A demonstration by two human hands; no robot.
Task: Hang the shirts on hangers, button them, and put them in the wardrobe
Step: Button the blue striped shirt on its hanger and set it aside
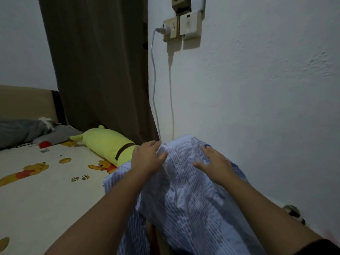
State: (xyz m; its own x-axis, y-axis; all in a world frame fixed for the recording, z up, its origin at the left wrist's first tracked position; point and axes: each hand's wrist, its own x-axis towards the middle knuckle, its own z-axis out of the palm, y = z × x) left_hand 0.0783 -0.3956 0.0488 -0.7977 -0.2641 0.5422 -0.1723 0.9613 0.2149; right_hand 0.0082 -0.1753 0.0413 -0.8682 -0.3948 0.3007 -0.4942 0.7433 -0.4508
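A light blue shirt with white stripes [191, 196] lies draped over my raised lap beside the wall, its upper end farthest from me. My left hand [149, 159] lies on the shirt's top left part, fingers stretched towards the front opening. My right hand [214, 164] rests flat on the right front, fingers spread. One sleeve [117, 177] spills onto the bed at the left. No hanger or wardrobe shows in the view.
The bed sheet [42, 190] with cartoon bears fills the left. A yellow-green bolster pillow [108, 142] lies just beyond the shirt. A brown curtain [99, 67] hangs behind it. A white charger cable [154, 85] runs down the wall from a socket [170, 28].
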